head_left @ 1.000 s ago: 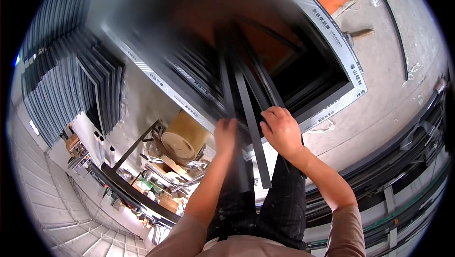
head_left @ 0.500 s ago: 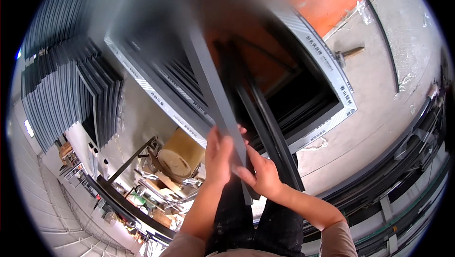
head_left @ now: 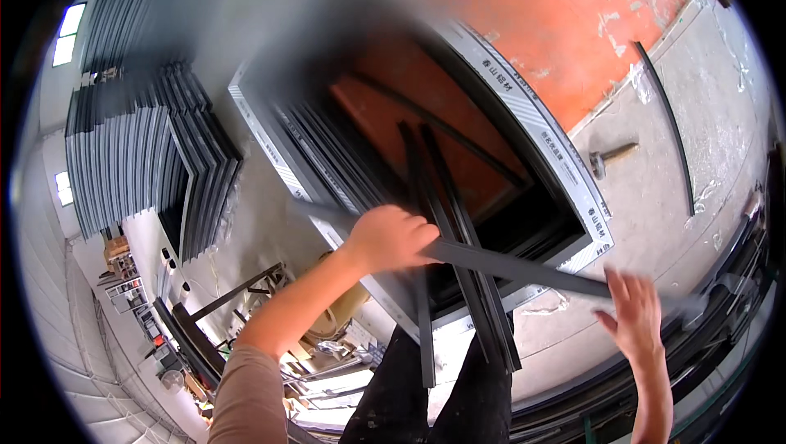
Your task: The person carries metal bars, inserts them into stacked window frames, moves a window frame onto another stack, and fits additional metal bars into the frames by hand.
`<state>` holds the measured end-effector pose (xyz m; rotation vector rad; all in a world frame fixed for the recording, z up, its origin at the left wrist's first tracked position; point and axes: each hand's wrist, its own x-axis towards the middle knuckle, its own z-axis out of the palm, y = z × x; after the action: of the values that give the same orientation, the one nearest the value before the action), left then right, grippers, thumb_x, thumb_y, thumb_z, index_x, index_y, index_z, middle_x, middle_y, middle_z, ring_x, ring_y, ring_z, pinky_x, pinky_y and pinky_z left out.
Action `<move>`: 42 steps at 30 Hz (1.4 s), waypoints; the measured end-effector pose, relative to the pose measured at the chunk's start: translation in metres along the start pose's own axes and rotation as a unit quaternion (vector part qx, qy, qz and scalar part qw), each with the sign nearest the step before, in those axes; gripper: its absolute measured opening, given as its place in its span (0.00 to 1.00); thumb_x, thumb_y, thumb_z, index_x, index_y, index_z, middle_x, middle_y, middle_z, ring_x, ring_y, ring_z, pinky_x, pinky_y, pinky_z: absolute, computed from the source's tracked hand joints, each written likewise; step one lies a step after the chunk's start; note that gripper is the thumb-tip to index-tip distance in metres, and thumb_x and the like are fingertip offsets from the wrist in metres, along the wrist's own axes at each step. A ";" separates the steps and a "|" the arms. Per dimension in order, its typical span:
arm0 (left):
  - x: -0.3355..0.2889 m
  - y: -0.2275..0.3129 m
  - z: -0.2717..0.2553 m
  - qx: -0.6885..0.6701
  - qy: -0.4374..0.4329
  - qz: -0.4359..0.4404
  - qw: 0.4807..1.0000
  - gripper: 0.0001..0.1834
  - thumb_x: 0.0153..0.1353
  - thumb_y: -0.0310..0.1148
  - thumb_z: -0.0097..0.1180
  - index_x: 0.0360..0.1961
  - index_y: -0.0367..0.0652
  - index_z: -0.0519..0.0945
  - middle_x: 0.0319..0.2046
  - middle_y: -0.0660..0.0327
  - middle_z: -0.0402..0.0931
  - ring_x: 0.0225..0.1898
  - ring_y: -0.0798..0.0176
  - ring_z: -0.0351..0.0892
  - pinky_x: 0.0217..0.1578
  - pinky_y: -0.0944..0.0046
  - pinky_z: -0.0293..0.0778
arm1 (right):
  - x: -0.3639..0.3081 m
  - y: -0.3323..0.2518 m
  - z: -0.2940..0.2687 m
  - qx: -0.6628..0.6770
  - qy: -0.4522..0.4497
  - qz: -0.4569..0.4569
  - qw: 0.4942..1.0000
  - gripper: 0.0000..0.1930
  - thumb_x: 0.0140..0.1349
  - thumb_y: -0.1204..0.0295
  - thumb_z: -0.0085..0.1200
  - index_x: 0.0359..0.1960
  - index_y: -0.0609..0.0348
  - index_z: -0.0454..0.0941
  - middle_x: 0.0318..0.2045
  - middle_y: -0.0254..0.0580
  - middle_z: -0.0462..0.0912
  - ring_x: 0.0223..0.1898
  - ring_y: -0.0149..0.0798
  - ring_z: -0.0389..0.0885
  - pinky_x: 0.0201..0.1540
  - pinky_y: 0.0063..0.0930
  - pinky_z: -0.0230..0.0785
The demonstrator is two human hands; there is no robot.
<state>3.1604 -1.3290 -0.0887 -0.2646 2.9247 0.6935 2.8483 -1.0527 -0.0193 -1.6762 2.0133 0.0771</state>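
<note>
L hand (head_left: 393,238) is clenched round a dark grey flat profile (head_left: 524,269), back of hand up, knuckles over the bar. Bar lies crosswise in front of the person, tilted, L end higher in view & R end lower; both ends blurred. R hand (head_left: 634,309) is farther along, twd the R end: fingers lie over the bar, thumb stands off below; blur there, so can't tell if it grips or only touches.

Bar crosses above the near side of a big rectangular frame (head_left: 565,172) w/ white printed film on its faces. Pair of dark channel profiles (head_left: 501,325) slants out over the frame's near edge, btwn the hands & passing under the held bar; a shorter grey strip (head_left: 426,346) hangs just L of them, close to the person's dark trousers (head_left: 385,395). More profiles (head_left: 327,157) lie side by side along the frame's L inner side.

R of frame, on pale concrete floor (head_left: 651,215): hammer (head_left: 598,166) w/ wooden handle, near the frame; long black strip (head_left: 671,129) farther R. Orange-red sheet (head_left: 565,67) beyond. Far L: stacked grey frames (head_left: 119,166). Cardboard drum (head_left: 348,303) sits partly hidden behind L forearm.
</note>
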 end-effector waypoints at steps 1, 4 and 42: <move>0.010 -0.007 -0.003 0.002 0.006 0.001 1.000 0.19 0.38 0.44 0.67 0.31 0.50 0.76 0.25 0.67 0.73 0.27 0.59 0.75 0.30 0.61 0.71 | -0.033 0.014 0.015 0.020 -0.046 0.043 0.998 0.31 0.39 0.71 0.69 0.50 0.57 0.72 0.35 0.42 0.77 0.39 0.49 0.76 0.42 0.39 0.69; 0.043 -0.038 -0.014 0.120 0.102 -0.015 0.988 0.20 0.42 0.37 0.65 0.39 0.47 0.76 0.34 0.61 0.73 0.43 0.55 0.73 0.45 0.58 0.69 | -0.087 0.033 0.038 0.105 -0.034 0.099 0.989 0.21 0.40 0.74 0.64 0.40 0.59 0.73 0.27 0.48 0.77 0.31 0.55 0.77 0.33 0.44 0.69; 0.229 -0.119 0.124 -0.741 0.296 -0.401 0.450 0.21 0.64 0.46 0.54 0.49 0.42 0.70 0.48 0.58 0.73 0.50 0.55 0.72 0.54 0.44 0.68 | 0.086 -0.116 0.146 0.317 0.254 0.119 0.906 0.14 0.47 0.75 0.58 0.39 0.61 0.77 0.47 0.47 0.75 0.49 0.49 0.74 0.53 0.38 0.68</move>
<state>2.9702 -1.4093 -0.2869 -2.0072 0.9232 2.8530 2.9986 -1.1051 -0.1493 -1.0881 2.2495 -0.9202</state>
